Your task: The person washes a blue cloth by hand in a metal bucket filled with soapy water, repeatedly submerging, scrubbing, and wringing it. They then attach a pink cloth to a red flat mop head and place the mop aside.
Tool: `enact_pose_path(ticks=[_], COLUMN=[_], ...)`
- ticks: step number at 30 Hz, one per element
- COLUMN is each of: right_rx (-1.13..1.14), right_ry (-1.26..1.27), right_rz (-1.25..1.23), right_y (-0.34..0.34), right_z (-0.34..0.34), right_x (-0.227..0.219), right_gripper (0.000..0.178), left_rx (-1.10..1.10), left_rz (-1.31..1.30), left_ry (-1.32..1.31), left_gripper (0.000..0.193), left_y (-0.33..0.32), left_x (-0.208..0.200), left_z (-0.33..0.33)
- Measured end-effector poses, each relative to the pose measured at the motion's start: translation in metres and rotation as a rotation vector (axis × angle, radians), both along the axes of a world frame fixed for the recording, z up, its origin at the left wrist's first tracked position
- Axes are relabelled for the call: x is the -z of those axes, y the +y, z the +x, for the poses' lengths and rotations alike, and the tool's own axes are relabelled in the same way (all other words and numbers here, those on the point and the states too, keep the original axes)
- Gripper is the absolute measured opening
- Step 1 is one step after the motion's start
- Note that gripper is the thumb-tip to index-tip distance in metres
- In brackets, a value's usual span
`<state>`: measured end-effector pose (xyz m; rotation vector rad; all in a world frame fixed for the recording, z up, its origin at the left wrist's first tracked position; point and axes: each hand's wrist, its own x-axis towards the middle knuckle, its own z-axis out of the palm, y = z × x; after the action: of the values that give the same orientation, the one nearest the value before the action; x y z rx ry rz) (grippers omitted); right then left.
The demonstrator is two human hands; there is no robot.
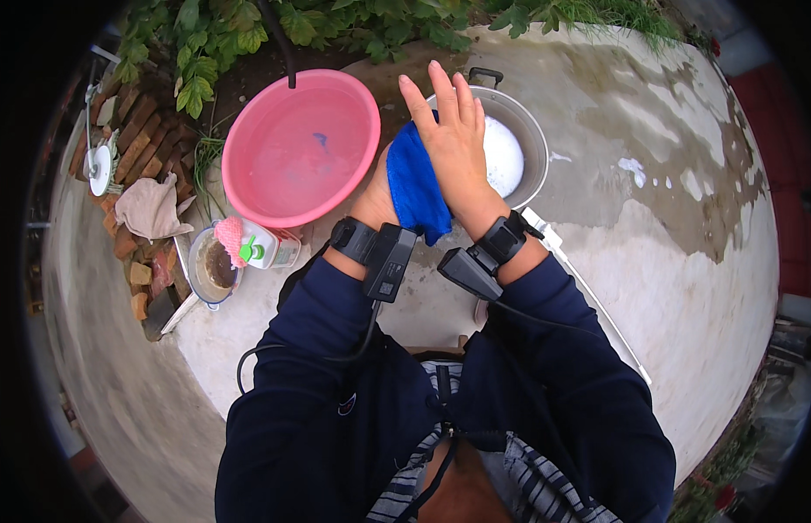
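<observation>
A blue cloth [416, 187] is between my two hands, in front of me. My left hand [376, 202] is beneath and beside the cloth and holds it; the cloth and the other hand hide its fingers. My right hand [458, 161] lies against the cloth's right side, fingers stretched out and pointing away from me. Just beyond it stands a metal pot [542, 155] with a dark handle and white foam [503, 159] inside. To the left is a large pink basin [235, 174] of water with a small blue patch in it.
Left of me, a white bottle with a green pump [252, 252] and a pink mesh item [229, 237] stand by a small bowl [199, 283]. Stacked bricks [139, 144] and a beige rag [151, 207] are farther left. A white pole [597, 309] lies at right; leafy plants [370, 26] grow behind.
</observation>
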<state>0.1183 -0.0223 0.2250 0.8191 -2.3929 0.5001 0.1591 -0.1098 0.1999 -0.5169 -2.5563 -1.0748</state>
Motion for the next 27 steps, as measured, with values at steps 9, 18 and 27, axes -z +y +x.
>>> enact_pose_path(ticks=[9, 18, 27], right_rx=[-0.226, -0.813, -0.505], right_ry=[-0.641, -1.576, -1.449], right_rz=[-0.136, -1.479, -1.572], right_y=[0.04, 0.037, 0.001], right_z=[-0.024, -0.023, -0.005], right_x=[-0.003, 0.006, 0.001], right_gripper=[0.023, 0.044, 0.012], left_rx=[-0.001, 0.081, 0.214], left_rz=[1.316, 0.417, 1.473], left_ry=[-0.665, -0.057, -0.046], left_gripper=[0.03, 0.061, 0.073], left_y=[-0.011, 0.013, 0.008], left_x=[-0.024, -0.044, -0.046], left_z=[-0.014, -0.015, -0.016])
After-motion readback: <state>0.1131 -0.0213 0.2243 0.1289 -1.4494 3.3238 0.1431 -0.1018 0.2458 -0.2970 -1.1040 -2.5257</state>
